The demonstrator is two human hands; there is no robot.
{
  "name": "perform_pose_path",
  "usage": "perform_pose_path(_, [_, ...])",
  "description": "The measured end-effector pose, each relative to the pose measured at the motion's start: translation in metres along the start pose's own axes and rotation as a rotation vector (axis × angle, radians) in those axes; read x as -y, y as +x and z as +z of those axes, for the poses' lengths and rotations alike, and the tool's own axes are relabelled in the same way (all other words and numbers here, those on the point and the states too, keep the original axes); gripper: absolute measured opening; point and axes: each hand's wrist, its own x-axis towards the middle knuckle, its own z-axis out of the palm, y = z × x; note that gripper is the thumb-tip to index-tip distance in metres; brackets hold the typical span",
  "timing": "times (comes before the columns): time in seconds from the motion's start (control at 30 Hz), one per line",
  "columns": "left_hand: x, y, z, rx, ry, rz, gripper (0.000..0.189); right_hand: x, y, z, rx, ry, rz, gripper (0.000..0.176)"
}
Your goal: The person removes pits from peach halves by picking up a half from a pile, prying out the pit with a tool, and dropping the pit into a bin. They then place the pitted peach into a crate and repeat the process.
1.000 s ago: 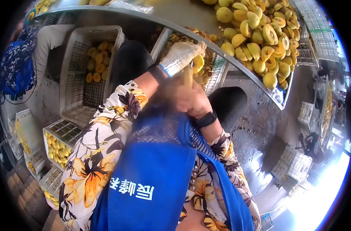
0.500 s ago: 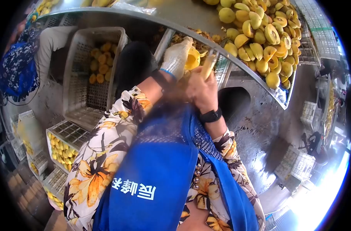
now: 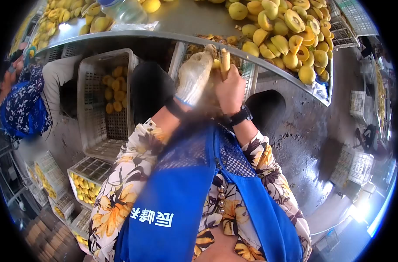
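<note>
My left hand, in a whitish knit glove, is closed around a yellow peach, mostly hidden behind the fingers. Close beside it, my bare right hand grips a hand tool with a pale yellow handle; its working end cannot be made out. Both hands are over a crate at the metal table's edge, with peelings or scraps in it. A heap of yellow peaches, many cut in half, lies on the table to the right.
The metal table also bears a clear plastic bottle. Left of my knee stands a deep crate with peach halves. Another fruit crate is lower left. A person in a blue patterned garment sits at far left.
My view has shifted, bringing the bottle into sight. My left hand has turned, so the hollowed peach that showed is mostly covered. The tool's handle now points more upright.
</note>
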Motion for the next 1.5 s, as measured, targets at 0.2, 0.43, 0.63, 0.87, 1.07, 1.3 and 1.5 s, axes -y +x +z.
perform_pose_path(0.2, [-0.028,-0.007,-0.004,0.02,-0.518,-0.252,0.021,-0.002,-0.004,-0.01,0.084,-0.154,-0.16,0.006])
perform_pose_path(0.43, [-0.014,0.0,-0.071,-0.174,-0.977,-0.62,0.026,0.003,-0.011,-0.006,0.163,-0.05,-0.3,0.022])
perform_pose_path(0.63, [0.067,0.017,-0.199,-0.334,0.294,-0.525,0.041,-0.067,0.0,0.006,0.25,-0.2,-0.248,0.024])
perform_pose_path(0.87, [-0.034,0.117,-0.072,0.081,0.41,0.101,0.035,-0.075,-0.016,0.008,0.435,-0.203,-0.113,0.027])
perform_pose_path(1.07, [-0.007,0.217,0.099,0.259,0.496,0.081,0.054,-0.08,-0.035,-0.033,0.316,0.023,0.078,0.042])
perform_pose_path(1.3, [-0.049,0.189,0.064,0.496,-0.551,-0.439,0.042,-0.071,-0.027,-0.076,0.109,0.154,0.172,0.025])
perform_pose_path(1.5, [-0.044,0.091,-0.003,0.377,-1.023,-0.483,0.051,-0.021,0.026,-0.076,-0.073,0.335,-0.06,0.043])
